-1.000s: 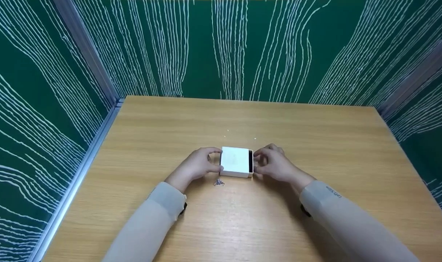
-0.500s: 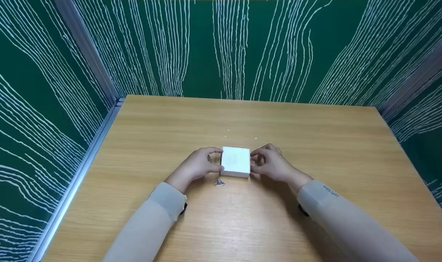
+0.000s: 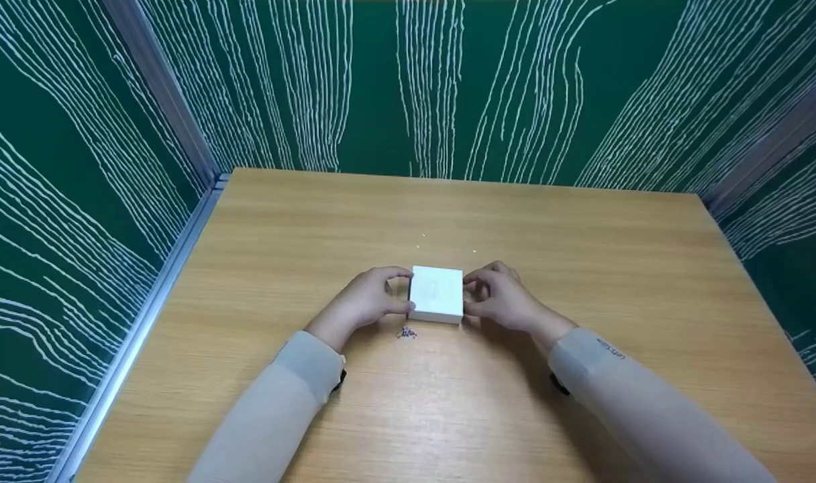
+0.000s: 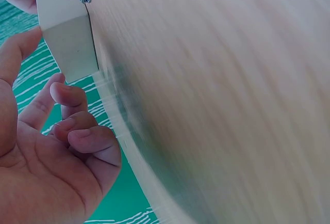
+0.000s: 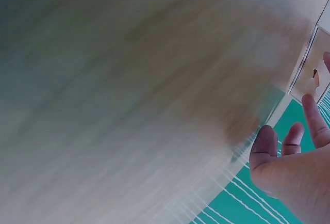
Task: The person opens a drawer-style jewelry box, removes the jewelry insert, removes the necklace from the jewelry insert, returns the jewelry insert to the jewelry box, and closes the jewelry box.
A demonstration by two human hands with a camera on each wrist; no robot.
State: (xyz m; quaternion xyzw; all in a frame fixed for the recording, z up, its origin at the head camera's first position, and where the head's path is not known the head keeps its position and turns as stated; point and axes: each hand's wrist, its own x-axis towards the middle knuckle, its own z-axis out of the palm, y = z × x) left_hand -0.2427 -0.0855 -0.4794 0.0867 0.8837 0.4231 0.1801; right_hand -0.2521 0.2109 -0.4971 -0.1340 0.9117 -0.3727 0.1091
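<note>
A small white cardboard box (image 3: 436,294), like a sleeve with a sliding tray, lies on the wooden table. My left hand (image 3: 368,300) holds its left end, index fingertip at the far corner and thumb at the near one. In the left wrist view the other fingers of that hand curl loosely beside the box (image 4: 69,48). On the right, my right hand (image 3: 505,300) rests fingertips against the opposite end. The right wrist view shows a torn hole in that end of the box (image 5: 309,61), beside the fingertips. Just in front of the box sits a small silvery, chain-like bundle (image 3: 406,333).
Tiny white specks (image 3: 474,251) lie on the table (image 3: 314,215) beyond the box. Green panels (image 3: 374,87) with wavy white lines stand around the back and sides, with metal posts at the corners.
The box's inner tray, which stuck out with a dark gap at the right, has slid left into the sleeve. My right hand moved left with it; the left hand kept its hold.
</note>
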